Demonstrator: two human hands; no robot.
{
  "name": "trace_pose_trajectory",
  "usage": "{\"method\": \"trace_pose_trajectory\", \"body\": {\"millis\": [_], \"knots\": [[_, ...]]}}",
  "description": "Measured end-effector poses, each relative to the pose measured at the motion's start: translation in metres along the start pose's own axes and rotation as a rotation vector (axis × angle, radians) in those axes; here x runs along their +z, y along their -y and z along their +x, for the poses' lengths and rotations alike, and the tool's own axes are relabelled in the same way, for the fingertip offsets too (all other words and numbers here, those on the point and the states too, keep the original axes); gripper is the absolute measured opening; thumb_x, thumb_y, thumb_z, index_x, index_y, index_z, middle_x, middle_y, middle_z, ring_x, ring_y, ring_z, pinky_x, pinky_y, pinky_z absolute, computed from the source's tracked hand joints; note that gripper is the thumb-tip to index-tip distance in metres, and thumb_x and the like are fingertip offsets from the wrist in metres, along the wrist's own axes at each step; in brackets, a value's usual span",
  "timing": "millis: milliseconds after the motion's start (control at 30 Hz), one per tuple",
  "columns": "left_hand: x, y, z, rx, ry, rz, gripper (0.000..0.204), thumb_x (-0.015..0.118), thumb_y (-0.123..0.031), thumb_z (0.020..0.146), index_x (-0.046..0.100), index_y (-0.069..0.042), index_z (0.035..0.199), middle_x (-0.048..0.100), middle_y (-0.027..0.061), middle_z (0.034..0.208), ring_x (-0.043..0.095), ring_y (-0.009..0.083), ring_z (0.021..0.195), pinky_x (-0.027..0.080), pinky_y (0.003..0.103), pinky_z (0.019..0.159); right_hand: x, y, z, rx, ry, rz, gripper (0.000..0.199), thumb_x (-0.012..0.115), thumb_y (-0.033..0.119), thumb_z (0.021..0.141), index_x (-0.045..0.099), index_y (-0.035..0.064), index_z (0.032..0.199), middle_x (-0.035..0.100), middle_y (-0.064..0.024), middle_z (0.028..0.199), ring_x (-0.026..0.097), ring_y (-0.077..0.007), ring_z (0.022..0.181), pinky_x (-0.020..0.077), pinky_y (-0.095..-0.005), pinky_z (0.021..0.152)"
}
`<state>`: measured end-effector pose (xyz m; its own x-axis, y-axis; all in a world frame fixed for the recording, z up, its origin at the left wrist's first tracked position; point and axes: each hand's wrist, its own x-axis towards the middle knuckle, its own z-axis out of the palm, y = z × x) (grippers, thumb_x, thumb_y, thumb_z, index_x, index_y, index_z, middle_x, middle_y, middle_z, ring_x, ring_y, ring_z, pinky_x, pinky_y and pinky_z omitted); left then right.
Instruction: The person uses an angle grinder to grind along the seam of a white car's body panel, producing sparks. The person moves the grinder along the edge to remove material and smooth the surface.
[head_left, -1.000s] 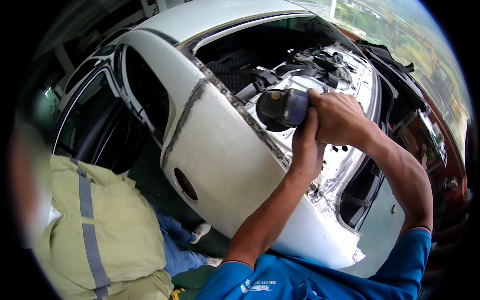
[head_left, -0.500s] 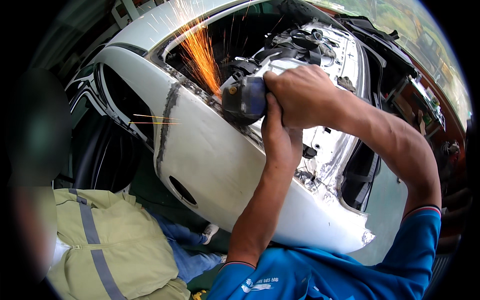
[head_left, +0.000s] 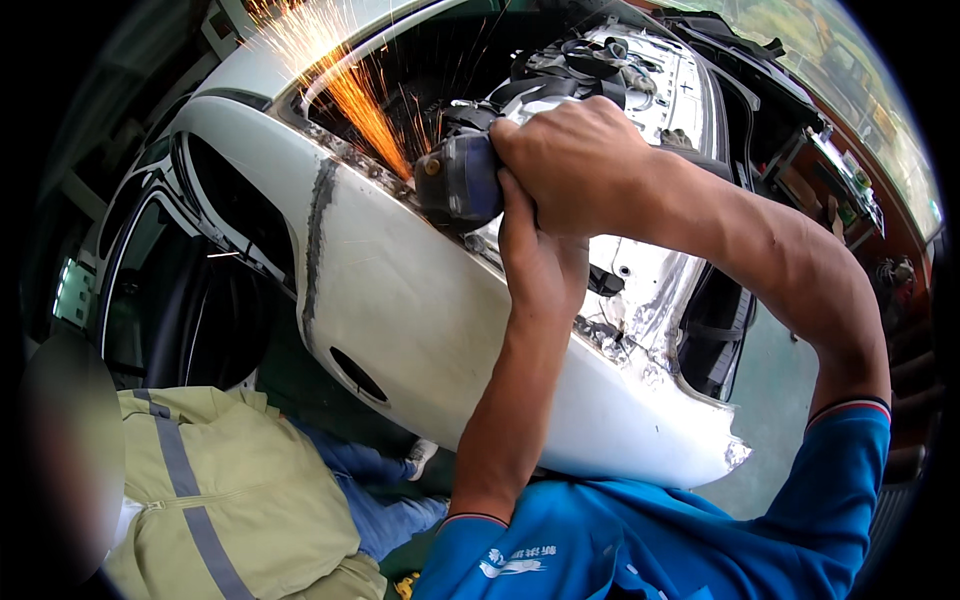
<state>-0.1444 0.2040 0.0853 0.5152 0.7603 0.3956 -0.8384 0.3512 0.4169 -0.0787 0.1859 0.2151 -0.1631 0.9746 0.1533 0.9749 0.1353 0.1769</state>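
Note:
An angle grinder (head_left: 462, 182), dark and worn at its head, is running against the upper edge of a white car's rear side panel (head_left: 410, 300). Orange sparks (head_left: 365, 115) spray from the contact up and to the left. My right hand (head_left: 585, 165) is closed around the grinder's body from above. Just below it, my left hand (head_left: 542, 250) grips the same tool, its thumb pointing upward along it. The grinder's disc and most of my fingers are hidden behind the tool and hands. Along the panel edge the metal is bare and rough.
At the lower left, close to the car, is a person in a green jacket (head_left: 230, 490). Black straps (head_left: 575, 75) lie over the exposed white rear deck. A jagged panel corner (head_left: 735, 450) juts out at right, and a cluttered workbench (head_left: 845, 180) stands beyond.
The view has shifted slightly, so the grinder and both hands appear a little further left and up. The sparks continue, leaning more to the left. Both hands keep their grip.

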Motion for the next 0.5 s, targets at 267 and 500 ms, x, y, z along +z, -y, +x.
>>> {"method": "trace_pose_trajectory", "body": {"millis": [267, 500], "knots": [[-0.0013, -0.0021, 0.0007, -0.002, 0.024, 0.006, 0.062, 0.033, -0.056, 0.108, 0.036, -0.014, 0.153, 0.046, 0.0043, 0.150, 0.045, 0.0184, 0.140, 0.034, 0.039, 0.116, 0.0010, -0.0004, -0.0006, -0.021, -0.024, -0.013, 0.030, 0.068, 0.016, 0.083, 0.061, 0.0008, 0.109, 0.072, -0.0151, 0.082, 0.073, -0.0341, 0.081, 0.0541, -0.0449, 0.070], [-0.0022, -0.0011, -0.0014, 0.000, 0.052, -0.019, 0.062, 0.033, -0.055, 0.108, 0.035, -0.012, 0.153, 0.044, 0.0041, 0.152, 0.043, 0.0184, 0.141, 0.033, 0.039, 0.117, -0.0046, 0.0064, -0.0057, 0.001, 0.026, -0.032, 0.031, 0.069, 0.017, 0.083, 0.060, 0.0003, 0.108, 0.071, -0.0154, 0.083, 0.072, -0.0349, 0.083, 0.0541, -0.0450, 0.071]]}}
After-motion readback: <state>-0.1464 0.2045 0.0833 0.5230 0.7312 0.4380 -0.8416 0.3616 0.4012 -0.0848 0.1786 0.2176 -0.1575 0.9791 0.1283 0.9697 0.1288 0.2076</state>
